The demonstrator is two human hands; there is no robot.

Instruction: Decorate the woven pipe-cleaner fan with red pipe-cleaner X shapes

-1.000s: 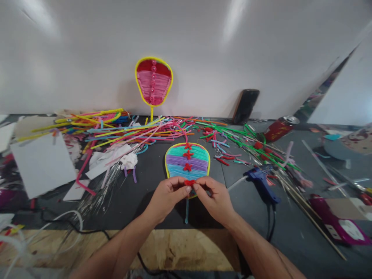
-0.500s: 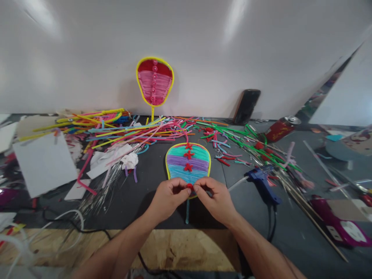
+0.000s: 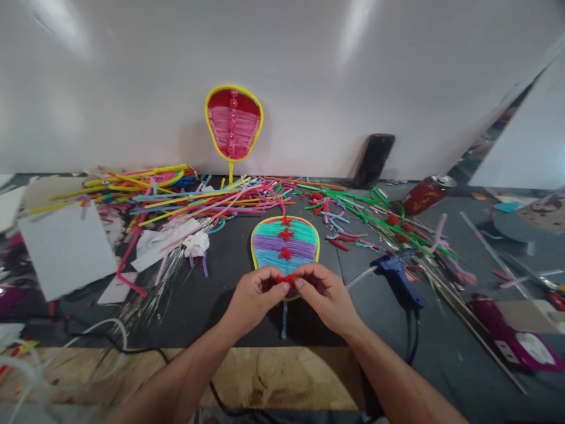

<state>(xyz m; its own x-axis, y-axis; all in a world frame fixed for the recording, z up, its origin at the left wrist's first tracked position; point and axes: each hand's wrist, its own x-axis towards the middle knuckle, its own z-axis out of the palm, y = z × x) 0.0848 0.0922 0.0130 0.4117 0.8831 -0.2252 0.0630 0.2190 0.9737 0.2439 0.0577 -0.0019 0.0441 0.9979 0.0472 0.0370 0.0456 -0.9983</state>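
Note:
A fan-shaped piece made of pipe cleaners [image 3: 265,244] lies flat on the dark table, striped green, purple and blue inside a yellow rim. Three red pipe-cleaner stars [image 3: 286,235] run down its middle, and its blue handle [image 3: 285,321] points toward me. Over the lower part of the fan, my left hand [image 3: 256,294] and my right hand [image 3: 326,294] pinch a small red pipe-cleaner piece [image 3: 289,278] between thumbs and forefingers. The fingers partly cover that piece and the fan's lower edge.
A pink-and-red fan [image 3: 233,126] stands against the white wall. Loose pipe cleaners [image 3: 212,203] lie along the back. On the right are a blue glue gun [image 3: 399,277], a red can [image 3: 426,197] and a leaning phone [image 3: 374,159]. Paper sheets [image 3: 68,247] lie left.
Both hands have shifted slightly up the fan, and more of the red piece shows between the fingertips. The fan stays in place.

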